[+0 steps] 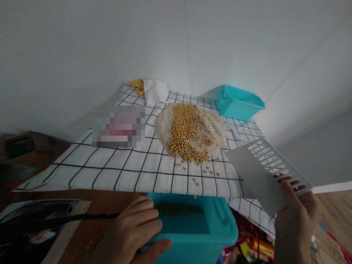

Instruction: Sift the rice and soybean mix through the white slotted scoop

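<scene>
Across the middle of the frame, a broad heap of yellow soybeans (183,123) mixed with pale rice (164,126) sits on a white tablecloth (115,172) with black grid lines; the soybeans crowd its center and near side, the rice its edges. A few loose soybeans lie scattered just below the heap, toward the cloth's front edge. At the right, the right hand (295,205) has its fingers closed on the slotted end of a flat gray scraper (247,172), which is tilted, its broad blade reaching left and its upper corner near the heap. At lower center, a teal bin (192,239) stands just under the cloth's front edge with small dark-green beans (178,209) inside. The left hand (137,225) holds that bin's left end, its fingers bent over the rim and its thumb stretched along the near side. A second teal container (240,104) rests at upper right on the cloth. At upper left lie a crumpled white sheet (156,91) and a yellow cloth (137,86), and a pixelated pinkish patch (118,126) covers something left of the heap.
</scene>
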Available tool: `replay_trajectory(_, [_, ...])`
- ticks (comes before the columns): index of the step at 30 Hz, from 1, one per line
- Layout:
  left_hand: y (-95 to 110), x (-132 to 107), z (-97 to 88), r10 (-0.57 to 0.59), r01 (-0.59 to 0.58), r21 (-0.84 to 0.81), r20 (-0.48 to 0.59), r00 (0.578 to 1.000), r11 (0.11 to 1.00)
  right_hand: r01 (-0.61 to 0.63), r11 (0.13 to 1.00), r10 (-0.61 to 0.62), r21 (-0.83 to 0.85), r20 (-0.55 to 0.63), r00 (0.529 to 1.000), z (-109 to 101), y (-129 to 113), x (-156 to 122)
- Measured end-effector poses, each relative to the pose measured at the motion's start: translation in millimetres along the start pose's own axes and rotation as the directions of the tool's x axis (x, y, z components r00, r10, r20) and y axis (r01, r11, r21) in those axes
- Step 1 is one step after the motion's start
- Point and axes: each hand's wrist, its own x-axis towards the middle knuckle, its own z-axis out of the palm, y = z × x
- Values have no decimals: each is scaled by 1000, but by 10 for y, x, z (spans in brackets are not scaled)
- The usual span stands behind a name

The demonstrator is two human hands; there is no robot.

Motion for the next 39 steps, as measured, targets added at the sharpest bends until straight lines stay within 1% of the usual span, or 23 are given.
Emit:
replay_trajectory(3, [14, 29, 15, -4, 4, -3, 12, 1000, 1000, -30, 999, 30, -34, 1, 1000, -57, 33, 11])
replay_trajectory(7, [58, 88, 45, 3, -3, -3, 35, 999, 1000, -82, 997, 82, -5, 41, 996, 25, -38, -15])
replay_trajectory(11, [98, 140, 64, 17, -17, 4, 24, 1000, 1000, -123, 991, 125, -54, 42, 991, 84, -95, -69])
replay_trajectory(17, [99, 121, 73, 7, -6, -12, 32, 999, 1000, -113, 992, 117, -53, 80, 990, 83, -110, -144])
replay_trajectory(19, [98, 111, 70, -2, 2, -9, 27, 1000, 1000, -121, 990, 128, -79, 98, 987, 81, -127, -177])
replay_trajectory(25, [101, 98, 58, 11, -11, -3, 28, 1000, 1000, -111, 988, 122, -110, 103, 987, 58, -148, -228])
replay_trajectory(29, [95, 70, 69, -12, 12, -8, 34, 999, 1000, -126, 981, 141, -147, 98, 985, 60, -183, -248])
replay_trajectory(35, [91, 65, 85, -25, 26, -25, 38, 999, 999, -114, 989, 128, -91, 166, 978, 55, -180, -269])
replay_trajectory(37, [89, 70, 84, -18, 19, -22, 30, 999, 1000, -88, 994, 96, -56, 158, 983, 47, -158, -259])
replay_trajectory(39, [88, 70, 81, -7, 8, -22, 26, 1000, 1000, -61, 997, 67, -50, 118, 991, 37, -140, -242])
